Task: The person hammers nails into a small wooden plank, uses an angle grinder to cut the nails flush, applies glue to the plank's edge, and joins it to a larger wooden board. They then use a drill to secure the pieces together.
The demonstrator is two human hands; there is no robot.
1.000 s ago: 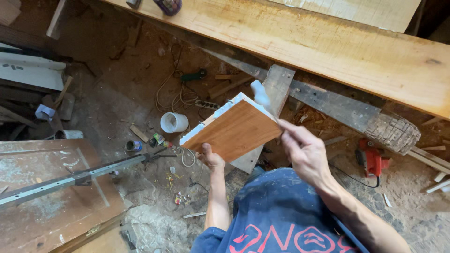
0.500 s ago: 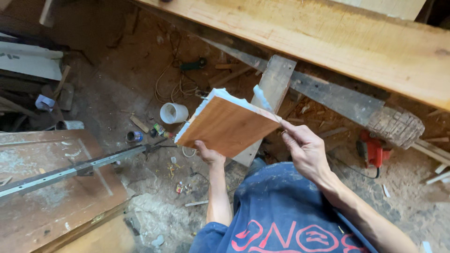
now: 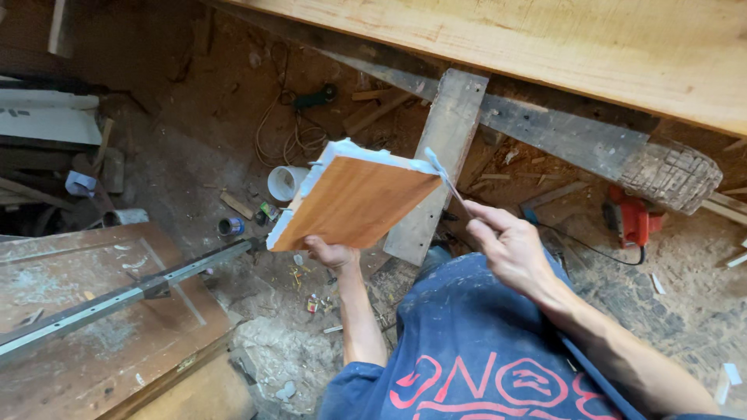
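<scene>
Door slab (image 3: 101, 311): lay flat at far left, dusty, with a grey metal bar (image 3: 117, 295) across it. Fine as long as nothing dropped that way.

White cup (image 3: 285, 183): sat on the dirt just past the panel, a small blue tin (image 3: 230, 226) near it. I figured both would catch any drips.

Left hand (image 3: 331, 253): held the wood panel (image 3: 354, 204) from under its near edge, fingers curled onto the underside, thumb on the rim. Panel was up in the air, tilted, white stuff along its edges. One-handed grip that low looked iffy to me; it could've tipped.

Right hand (image 3: 510, 249): fingers pinched together on a thin tool (image 3: 442, 175), tip touching the panel's right corner. Pushing hard there might've twisted the panel loose, I reckoned.

Floor (image 3: 194, 132): bare dirt, sawdust, scraps, a coiled cord (image 3: 292, 136).

Room: big pale beam (image 3: 583, 47) overhead right, grey plank (image 3: 440, 155) leaning under it, red power tool (image 3: 632, 218) on the ground at right.
</scene>
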